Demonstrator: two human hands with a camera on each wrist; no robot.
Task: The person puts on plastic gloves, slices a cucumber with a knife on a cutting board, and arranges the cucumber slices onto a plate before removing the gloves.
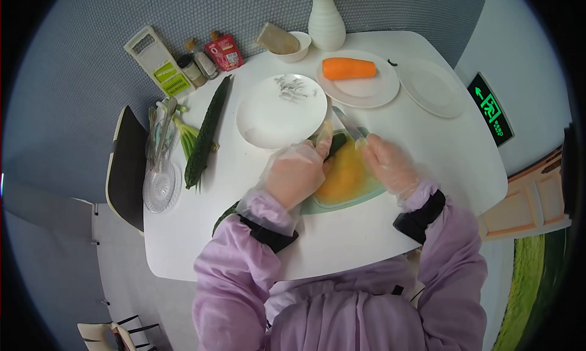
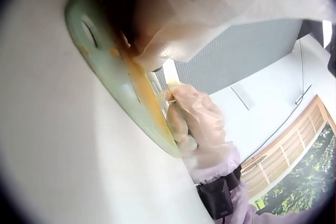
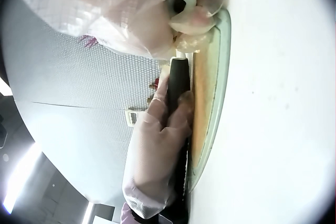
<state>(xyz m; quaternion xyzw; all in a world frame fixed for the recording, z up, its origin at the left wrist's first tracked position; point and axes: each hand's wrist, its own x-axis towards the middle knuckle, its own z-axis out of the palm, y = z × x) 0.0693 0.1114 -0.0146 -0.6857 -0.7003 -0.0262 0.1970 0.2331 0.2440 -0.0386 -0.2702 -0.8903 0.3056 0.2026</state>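
My left hand (image 1: 297,173), in a clear plastic glove, grips a dark green cucumber (image 1: 337,144) at the left of the cutting board (image 1: 345,205). The cucumber's cut end (image 3: 179,77) points toward my right hand in the right wrist view; its other end shows past my left wrist. My right hand (image 1: 390,163), gloved too, holds a knife (image 1: 347,123) by its pale handle, the blade angled up and left near the cucumber's end. The pale green board carries a broad orange stain. In the left wrist view my right hand (image 2: 199,113) is beyond the board's edge.
A patterned plate (image 1: 262,119) lies behind the board, with a plate (image 1: 369,97) bearing an orange carrot (image 1: 348,68) and another plate (image 1: 433,85) to its right. Another cucumber (image 1: 207,134), green stalks (image 1: 187,137) and glassware (image 1: 160,188) are at left. Grater, jars, pouch, bowl and vase line the back.
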